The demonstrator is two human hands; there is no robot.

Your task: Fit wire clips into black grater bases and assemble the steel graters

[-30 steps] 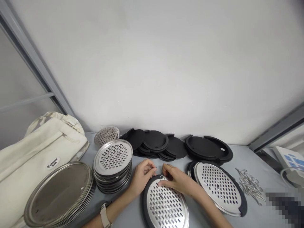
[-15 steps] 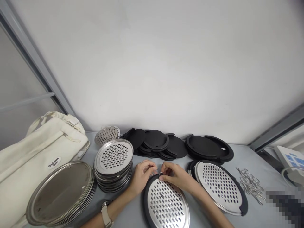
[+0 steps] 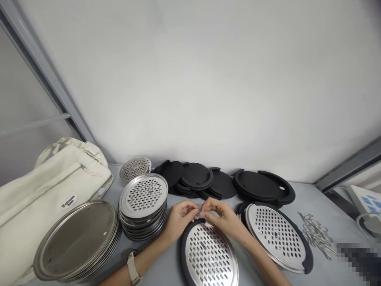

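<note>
My left hand (image 3: 180,220) and my right hand (image 3: 218,214) meet just above the far edge of a round metal grater plate (image 3: 208,254). This plate has rows of slots and a black rim piece round its left and far side. Between my fingertips is a small shiny metal ring (image 3: 199,213), and both hands pinch it. Its full shape is mostly covered by the fingers. The plate lies flat on the grey table, just below my hands.
Left stand a stack of slotted metal plates (image 3: 144,196), plain metal discs (image 3: 79,238) and a cream bag (image 3: 74,174). Black round holders (image 3: 196,174) line the wall. Right of my hands lie more rimmed grater plates (image 3: 276,234) and a pile of metal hooks (image 3: 317,232).
My hands were slightly apart, with the ring showing at my right fingertips near the plate's edge. Now the fingertips have come together and sit a little higher.
</note>
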